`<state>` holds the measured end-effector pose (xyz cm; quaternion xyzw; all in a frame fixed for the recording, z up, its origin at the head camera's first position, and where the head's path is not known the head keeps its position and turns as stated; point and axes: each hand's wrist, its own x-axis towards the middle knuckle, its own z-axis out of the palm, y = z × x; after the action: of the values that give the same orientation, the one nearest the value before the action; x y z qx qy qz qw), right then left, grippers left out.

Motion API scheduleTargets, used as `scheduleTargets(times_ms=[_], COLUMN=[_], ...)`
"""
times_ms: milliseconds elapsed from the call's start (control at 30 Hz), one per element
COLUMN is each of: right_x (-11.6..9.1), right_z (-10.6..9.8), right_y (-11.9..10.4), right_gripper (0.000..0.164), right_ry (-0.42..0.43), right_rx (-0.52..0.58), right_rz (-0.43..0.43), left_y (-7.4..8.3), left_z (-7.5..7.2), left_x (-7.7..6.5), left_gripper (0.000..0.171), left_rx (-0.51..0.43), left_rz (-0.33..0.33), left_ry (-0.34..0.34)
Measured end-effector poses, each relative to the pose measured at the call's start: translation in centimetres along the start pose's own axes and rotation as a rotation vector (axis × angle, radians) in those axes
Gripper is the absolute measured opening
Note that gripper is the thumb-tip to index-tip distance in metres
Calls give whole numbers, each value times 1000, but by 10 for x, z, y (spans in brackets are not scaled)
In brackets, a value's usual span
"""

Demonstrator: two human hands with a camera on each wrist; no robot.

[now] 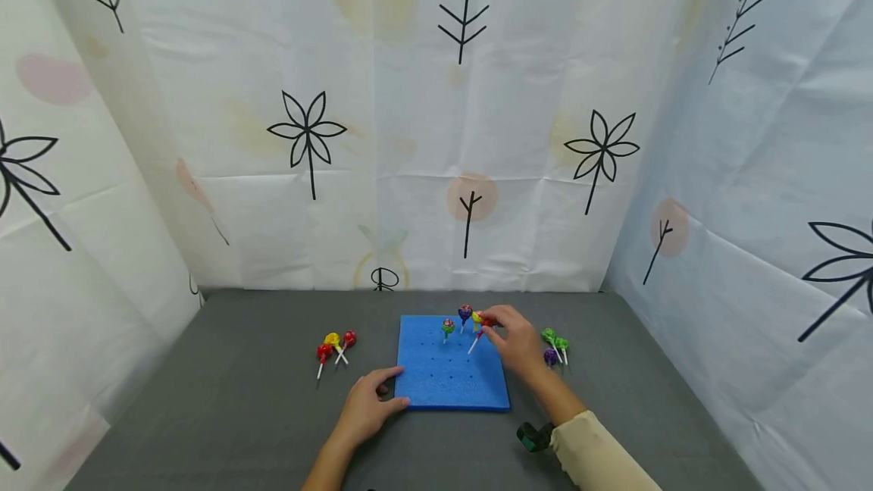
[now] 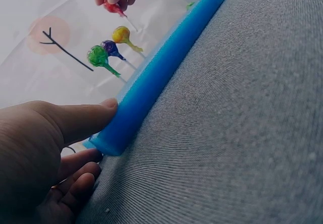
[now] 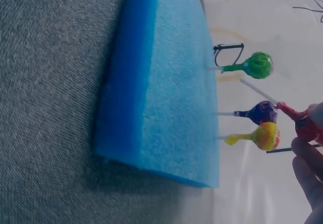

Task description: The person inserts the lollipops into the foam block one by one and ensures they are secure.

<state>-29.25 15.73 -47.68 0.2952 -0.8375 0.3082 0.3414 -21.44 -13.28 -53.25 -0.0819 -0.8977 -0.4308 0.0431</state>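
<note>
Blue foam board (image 1: 446,370): square slab, rows of small punched holes, flat on the grey table (image 1: 239,400). No brand, label or writing readable on anything. Left hand (image 1: 368,408) at the board's near-left corner, thumb and fingers pinching its edge. Right hand (image 1: 514,339) over the board's far-right corner, fingertips pinching a red lollipop (image 1: 486,323), white stick angled down toward the board. Three lollipops stand upright along the board's far edge: green (image 1: 448,325), purple (image 1: 465,313), yellow (image 1: 477,317).
</note>
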Motion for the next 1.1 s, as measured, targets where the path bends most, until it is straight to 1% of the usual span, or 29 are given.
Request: scheduleTargets(times_ms=[100,233,333,533,733,967,1100], right_x=[0,2,4,8,6,2,2], right_z=[5,11,15,23,29,31,32], right_y=[-1,-2,-3,-4,-4,-8,-10], right_gripper=[26,26,25,25,23,20,20], right_ry=[2,6,18,33,28,-11,-14], right_rx=[-14,-41,-35,6,7,3,2], right_rz=[-21,-63,-86,-103,-80,2,16], left_y=[-1,-1,-1,-1,-1,-2,-2], left_z=[0,0,0,0,0,1,1], left_x=[0,1,0,0,0,1,1], left_gripper=[53,53,53,53,54,53,53], left_rx=[1,-1,-5,0,3,-4,5], left_rz=[12,3,-11,-14,-20,-5,-3], left_ry=[6,2,-5,-9,-15,-11,-10])
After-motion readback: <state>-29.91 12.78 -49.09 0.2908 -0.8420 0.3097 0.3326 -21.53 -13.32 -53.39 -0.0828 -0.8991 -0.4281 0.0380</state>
